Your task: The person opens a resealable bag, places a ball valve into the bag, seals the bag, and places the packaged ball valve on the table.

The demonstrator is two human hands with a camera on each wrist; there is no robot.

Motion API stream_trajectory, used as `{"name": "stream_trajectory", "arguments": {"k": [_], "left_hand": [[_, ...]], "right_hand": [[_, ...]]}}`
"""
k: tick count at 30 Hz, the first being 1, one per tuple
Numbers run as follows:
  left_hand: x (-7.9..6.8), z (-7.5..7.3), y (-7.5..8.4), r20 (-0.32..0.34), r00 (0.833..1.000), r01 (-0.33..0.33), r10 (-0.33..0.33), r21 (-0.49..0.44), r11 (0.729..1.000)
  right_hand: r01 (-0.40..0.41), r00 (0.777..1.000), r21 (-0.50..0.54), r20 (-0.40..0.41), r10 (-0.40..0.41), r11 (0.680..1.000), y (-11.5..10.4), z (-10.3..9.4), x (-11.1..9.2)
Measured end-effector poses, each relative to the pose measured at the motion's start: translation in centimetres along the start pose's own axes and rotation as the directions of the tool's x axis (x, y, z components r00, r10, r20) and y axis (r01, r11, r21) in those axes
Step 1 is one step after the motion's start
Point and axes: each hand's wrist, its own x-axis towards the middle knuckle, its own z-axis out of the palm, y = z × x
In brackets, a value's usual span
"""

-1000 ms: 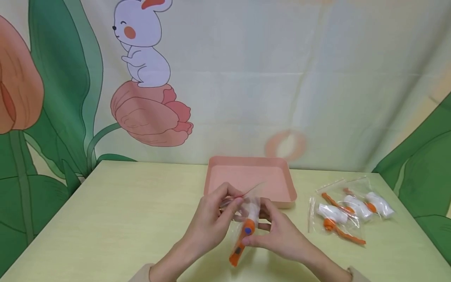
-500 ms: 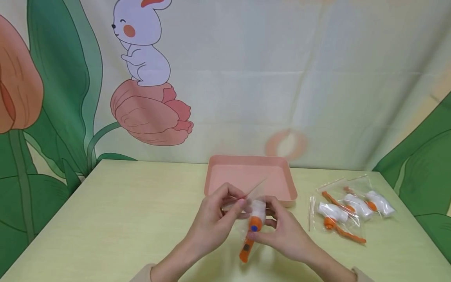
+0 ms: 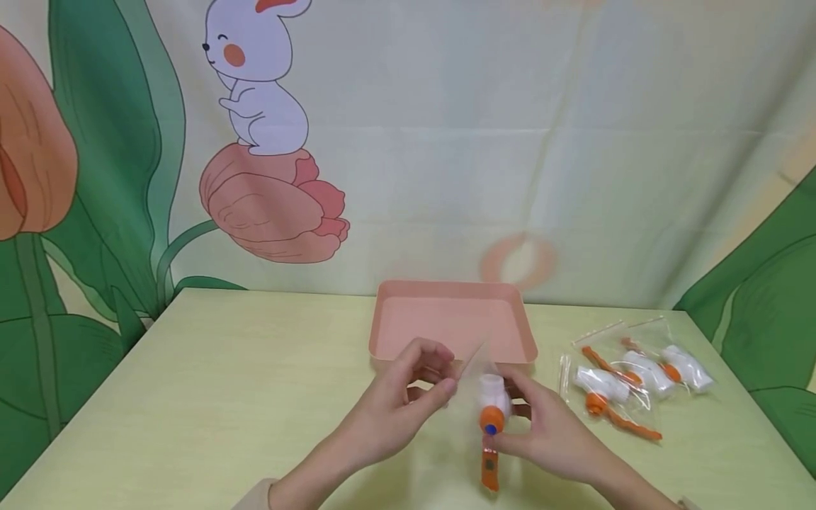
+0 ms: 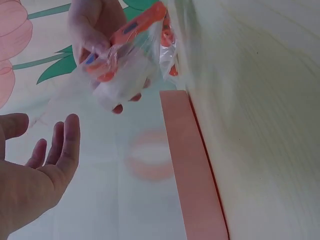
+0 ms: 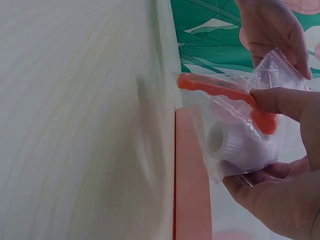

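A clear zip bag (image 5: 272, 70) holds a white plastic tap (image 3: 494, 391) with an orange lever handle (image 3: 489, 464) and a blue dot at its hub. My right hand (image 3: 548, 432) grips tap and bag together, thumb on the orange part and fingers under the white body in the right wrist view. To the left, my left hand (image 3: 408, 407) has its fingers loosely bent and spread, with nothing between thumb and fingertips. In the left wrist view this left hand (image 4: 42, 170) is apart from the bagged tap (image 4: 122, 82). The bag's upper corner points toward the left fingertips.
Behind the hands sits a pink tray (image 3: 446, 358) on the pale yellow table (image 3: 255, 382). Several more bagged taps (image 3: 602, 386) lie in a cluster at the right, some overlapping. A printed curtain (image 3: 421, 142) hangs along the table's back edge.
My left fingers have let go of the bag's top edge. The right hand has moved right with the bagged tap, whose lever handle now hangs nearly straight down in the head view.
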Motion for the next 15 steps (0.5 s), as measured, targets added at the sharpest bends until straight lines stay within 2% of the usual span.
{"name": "stream_trajectory", "arguments": {"k": [7, 11, 15], "left_hand": [[-0.4, -0.2, 0.0, 0.025, 0.999, 0.041, -0.045, 0.128, 0.991], [-0.6, -0.3, 0.0, 0.074, 0.995, 0.054, -0.066, 0.156, 0.986], [-0.8, -0.5, -0.1, 0.124, 0.989, 0.052, -0.075, 0.182, 0.982]], "right_hand": [[-0.005, 0.999, -0.135, 0.035, 0.010, 0.991, 0.5, -1.8, -1.6], [-0.068, 0.995, -0.202, 0.063, 0.083, 0.977, 0.8, -2.5, -2.4], [-0.143, 0.982, -0.278, 0.083, 0.172, 0.950, 1.2, -3.0, -3.1]]}}
